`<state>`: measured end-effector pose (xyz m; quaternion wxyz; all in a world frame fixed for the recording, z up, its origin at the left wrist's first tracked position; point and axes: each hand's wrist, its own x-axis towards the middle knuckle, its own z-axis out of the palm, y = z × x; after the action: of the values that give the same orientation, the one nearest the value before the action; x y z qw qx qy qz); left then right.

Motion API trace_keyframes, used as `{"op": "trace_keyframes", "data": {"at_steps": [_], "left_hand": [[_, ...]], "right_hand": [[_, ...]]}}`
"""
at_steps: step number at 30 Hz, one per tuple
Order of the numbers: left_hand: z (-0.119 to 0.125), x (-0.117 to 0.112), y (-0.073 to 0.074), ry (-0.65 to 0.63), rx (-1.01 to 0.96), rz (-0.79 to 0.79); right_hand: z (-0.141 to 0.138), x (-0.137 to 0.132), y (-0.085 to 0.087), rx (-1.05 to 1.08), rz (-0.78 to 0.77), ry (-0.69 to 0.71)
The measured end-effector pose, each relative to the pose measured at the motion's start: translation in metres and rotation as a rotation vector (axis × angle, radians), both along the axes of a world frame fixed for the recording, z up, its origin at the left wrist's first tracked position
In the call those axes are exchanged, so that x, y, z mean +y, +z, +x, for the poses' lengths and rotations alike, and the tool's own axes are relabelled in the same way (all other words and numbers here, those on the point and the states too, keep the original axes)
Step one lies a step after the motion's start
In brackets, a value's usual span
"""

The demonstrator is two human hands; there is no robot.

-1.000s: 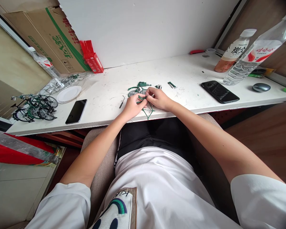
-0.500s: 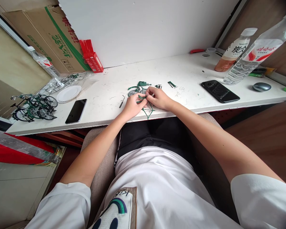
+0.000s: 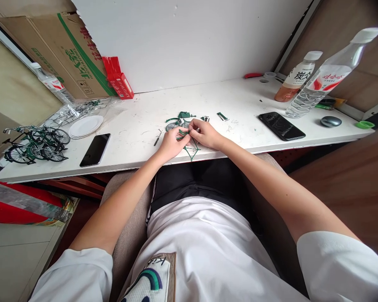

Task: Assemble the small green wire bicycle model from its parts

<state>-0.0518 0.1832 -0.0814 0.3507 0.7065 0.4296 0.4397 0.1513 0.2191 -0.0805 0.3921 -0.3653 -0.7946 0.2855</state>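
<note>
Near the table's front edge, my left hand point(image 3: 174, 142) grips a green model bicycle frame point(image 3: 192, 155), whose thin triangular tubes stick out below my fingers. My right hand point(image 3: 204, 132) pinches at the same frame from the other side; its fingertips meet those of the left. What lies between the fingertips is too small to make out. Just beyond the hands are small spoked wheels point(image 3: 171, 126) and a green part point(image 3: 184, 114). A short, thin dark tool point(image 3: 157, 137) lies left of my left hand. A slim green piece point(image 3: 222, 116) rests further right.
Several assembled model bicycles point(image 3: 36, 144) stand at the left, near white plates point(image 3: 86, 126) and a phone point(image 3: 95, 149). Another phone point(image 3: 282, 126), a mouse point(image 3: 330, 121) and two bottles point(image 3: 321, 79) point(image 3: 294, 79) are at the right. A red box point(image 3: 121, 84) stands at the back.
The whole view has shifted slightly, so the table things appear a little further left. Both hands stay together on the green frame, with hardly any change in grip.
</note>
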Motion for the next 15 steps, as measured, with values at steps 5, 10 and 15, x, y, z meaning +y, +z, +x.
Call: {"op": "trace_keyframes", "data": {"at_steps": [5, 10, 15], "left_hand": [[-0.0008, 0.0012, -0.0011, -0.007, 0.005, 0.005], [-0.0003, 0.0008, -0.0006, 0.004, 0.009, 0.008], [-0.0002, -0.0002, 0.0008, 0.001, 0.009, 0.003]], "right_hand": [[-0.0007, 0.0013, -0.0013, 0.015, 0.017, 0.012], [-0.0005, 0.0022, -0.0022, 0.014, 0.018, 0.015], [0.0003, 0.0021, -0.0021, 0.009, 0.012, 0.012]]}}
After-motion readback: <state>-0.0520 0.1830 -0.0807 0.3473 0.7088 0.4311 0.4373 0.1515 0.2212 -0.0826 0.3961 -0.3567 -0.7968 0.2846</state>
